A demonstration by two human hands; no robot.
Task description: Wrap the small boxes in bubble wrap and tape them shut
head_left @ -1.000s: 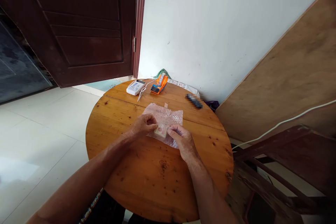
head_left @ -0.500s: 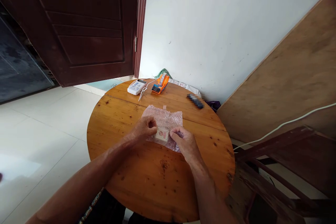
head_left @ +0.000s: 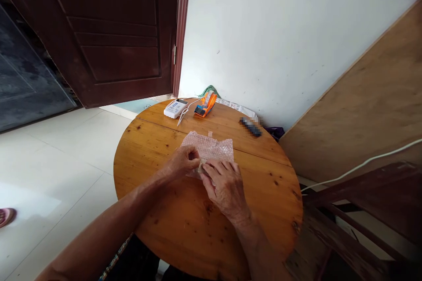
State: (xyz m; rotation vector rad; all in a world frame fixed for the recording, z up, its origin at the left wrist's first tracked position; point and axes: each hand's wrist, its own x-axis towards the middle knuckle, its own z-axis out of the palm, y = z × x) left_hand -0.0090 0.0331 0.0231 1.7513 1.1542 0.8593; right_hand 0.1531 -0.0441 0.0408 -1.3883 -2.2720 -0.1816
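A sheet of pinkish bubble wrap [head_left: 219,145] lies spread on the round wooden table, its far part uncovered by my hands. On its near part sits a small pale box [head_left: 202,163], mostly hidden now. My left hand [head_left: 184,160] is closed in a pinch at the left side of the box, thumb and forefinger together on the wrap. My right hand [head_left: 224,184] curls over the box from the right, fingers on top and thumb along the near side, pressing the folded wrap against it.
An orange tape dispenser [head_left: 206,104] and a white device with a cable [head_left: 176,108] stand at the table's far side. A dark blurred-out object [head_left: 250,127] lies at the back right. Beyond are a white wall [head_left: 263,30] and a dark red door [head_left: 121,52].
My right hand has moved left and over the box, folding the right side of the bubble wrap with it. My left hand keeps its pinch. A foot shows at the far left.
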